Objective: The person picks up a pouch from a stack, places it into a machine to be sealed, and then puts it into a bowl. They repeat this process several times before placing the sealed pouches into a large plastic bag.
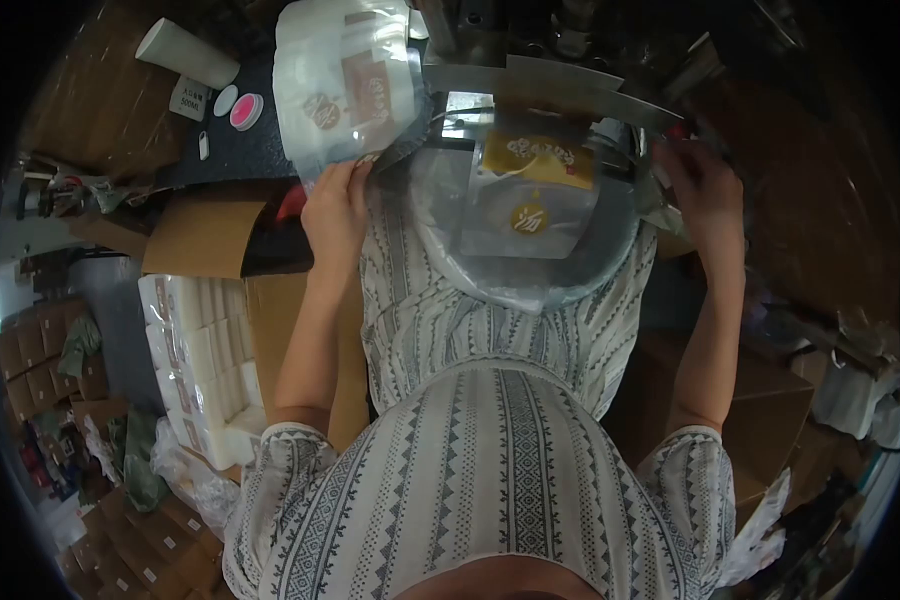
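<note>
First: Where is your left hand (pixel 337 205)?

Second: At ten o'clock from mid-view, you pinch the lower edge of a stack of printed bags (pixel 340 90), fingers pressed together.

First: And your right hand (pixel 705 190)?

Second: At two o'clock, in shadow and blur; I cannot tell whether its fingers grip anything.

First: The single bag (pixel 535 190) between them?

Second: At one o'clock, gold-printed, it lies flat on a round, plastic-wrapped tray (pixel 440 265) over your lap, its far end toward a metal plate (pixel 570 88).

First: Beyond the stack?

Second: A white cup (pixel 187 52) and a pink pot (pixel 246 112), between ten and eleven.
</note>
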A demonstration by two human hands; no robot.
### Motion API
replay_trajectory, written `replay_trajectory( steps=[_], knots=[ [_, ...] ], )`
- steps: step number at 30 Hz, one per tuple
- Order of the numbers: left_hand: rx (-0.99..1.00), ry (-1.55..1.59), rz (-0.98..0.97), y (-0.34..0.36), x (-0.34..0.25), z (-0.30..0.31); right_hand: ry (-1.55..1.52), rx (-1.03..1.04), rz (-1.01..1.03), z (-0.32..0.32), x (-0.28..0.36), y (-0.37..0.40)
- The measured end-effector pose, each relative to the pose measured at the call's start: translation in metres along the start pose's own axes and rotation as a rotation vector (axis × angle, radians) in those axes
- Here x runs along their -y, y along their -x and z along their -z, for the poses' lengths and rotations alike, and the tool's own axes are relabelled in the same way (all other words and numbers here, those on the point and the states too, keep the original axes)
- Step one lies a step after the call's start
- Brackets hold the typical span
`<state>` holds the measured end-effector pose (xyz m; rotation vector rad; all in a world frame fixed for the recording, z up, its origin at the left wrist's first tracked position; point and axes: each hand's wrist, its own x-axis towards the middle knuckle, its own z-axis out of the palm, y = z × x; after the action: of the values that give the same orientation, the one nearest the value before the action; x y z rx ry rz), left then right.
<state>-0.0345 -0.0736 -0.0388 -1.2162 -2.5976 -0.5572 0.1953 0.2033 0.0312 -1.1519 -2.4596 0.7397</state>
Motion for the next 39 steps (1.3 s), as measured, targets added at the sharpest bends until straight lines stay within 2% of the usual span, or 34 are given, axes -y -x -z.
replay_trajectory(
  steps=[1, 2, 3, 5, 6, 8, 9, 11, 12, 14, 15, 17, 18, 20, 21, 23, 24, 25, 26, 27, 28, 30, 31, 33, 34, 35, 36, 38, 39],
  knots=[
    [-0.025, 0.081, 0.123, 0.004, -0.003, 0.008, -0.162, 0.085, 0.101, 0.000, 0.009, 0.005],
    [-0.172, 0.074, 0.014, 0.005, -0.016, 0.013, -0.326, 0.166, 0.202, -0.003, 0.018, 0.009],
    [-0.172, 0.071, 0.015, 0.007, -0.028, 0.020, -0.329, 0.168, 0.203, -0.010, 0.031, 0.011],
    [-0.148, 0.215, 0.016, 0.009, -0.046, 0.034, -0.372, 0.216, 0.511, -0.026, 0.057, 0.016],
    [-0.150, 0.211, 0.017, 0.010, -0.051, 0.039, -0.376, 0.216, 0.515, -0.031, 0.062, 0.016],
    [-0.082, 0.334, -0.025, 0.011, -0.059, 0.043, -0.339, 0.107, 0.802, -0.040, 0.066, 0.015],
    [-0.081, 0.335, -0.025, 0.011, -0.062, 0.041, -0.338, 0.107, 0.801, -0.041, 0.065, 0.016],
    [0.086, 0.467, -0.146, 0.014, -0.068, 0.030, -0.406, 0.316, 0.730, -0.041, 0.062, 0.018],
    [0.085, 0.470, -0.147, 0.014, -0.070, 0.020, -0.403, 0.315, 0.729, -0.041, 0.059, 0.018],
    [0.405, 0.745, -0.026, 0.008, -0.077, -0.002, -0.591, 0.332, 0.356, -0.041, 0.050, 0.018],
    [0.403, 0.748, -0.030, -0.002, -0.085, -0.003, -0.588, 0.329, 0.358, -0.038, 0.045, 0.015],
    [0.650, 1.258, 0.454, -0.025, -0.102, -0.001, -0.414, 0.074, 0.310, -0.030, 0.029, 0.007],
    [0.652, 1.261, 0.452, -0.034, -0.102, -0.011, -0.411, 0.073, 0.308, -0.022, 0.024, 0.008],
    [0.670, 1.367, 0.562, -0.050, -0.098, -0.034, -0.134, 0.087, 0.315, -0.004, 0.013, 0.011],
    [0.666, 1.359, 0.625, -0.053, -0.101, -0.033, -0.132, 0.088, 0.312, -0.001, 0.007, 0.011],
    [0.656, 1.342, 0.571, -0.050, -0.101, -0.035, 0.208, -0.128, 0.145, 0.005, -0.009, 0.009],
    [0.646, 1.322, 0.520, -0.047, -0.099, -0.036, 0.206, -0.124, 0.144, 0.002, -0.026, 0.004],
    [0.650, 1.319, 0.526, -0.045, -0.090, -0.039, 0.398, -0.010, 0.063, -0.007, -0.049, -0.004],
    [0.321, 1.091, 0.347, -0.051, -0.073, -0.042, 0.588, 0.096, -0.015, -0.011, -0.061, -0.010],
    [-0.003, 0.847, 0.165, -0.058, -0.055, -0.045, 0.587, 0.087, -0.011, -0.009, -0.063, -0.014],
    [-0.008, 0.847, 0.167, -0.062, -0.035, -0.045, 0.471, 0.083, 0.035, -0.007, -0.064, -0.017],
    [-0.354, -0.238, -0.193, -0.056, 0.000, -0.043, 0.353, 0.094, 0.070, -0.006, -0.066, -0.008],
    [-0.361, -0.241, -0.191, -0.048, 0.001, -0.043, 0.252, 0.072, 0.047, -0.003, -0.063, -0.008],
    [-0.276, -0.114, -0.357, -0.021, 0.001, -0.034, 0.143, 0.046, 0.023, 0.005, -0.051, -0.007],
    [-0.269, -0.114, -0.359, -0.014, 0.003, -0.025, -0.056, 0.072, 0.015, 0.009, -0.036, -0.003],
    [-0.186, 0.007, -0.139, -0.007, 0.005, -0.012, -0.252, 0.102, 0.004, 0.010, -0.022, 0.003],
    [-0.104, 0.125, 0.085, -0.001, 0.003, 0.001, -0.250, 0.111, -0.001, 0.006, -0.006, 0.009],
    [-0.135, 0.152, 0.065, 0.004, -0.019, 0.020, -0.360, 0.224, 0.312, -0.007, 0.033, 0.014],
    [-0.165, 0.177, 0.046, 0.006, -0.032, 0.027, -0.360, 0.223, 0.316, -0.016, 0.046, 0.017]
  ],
)
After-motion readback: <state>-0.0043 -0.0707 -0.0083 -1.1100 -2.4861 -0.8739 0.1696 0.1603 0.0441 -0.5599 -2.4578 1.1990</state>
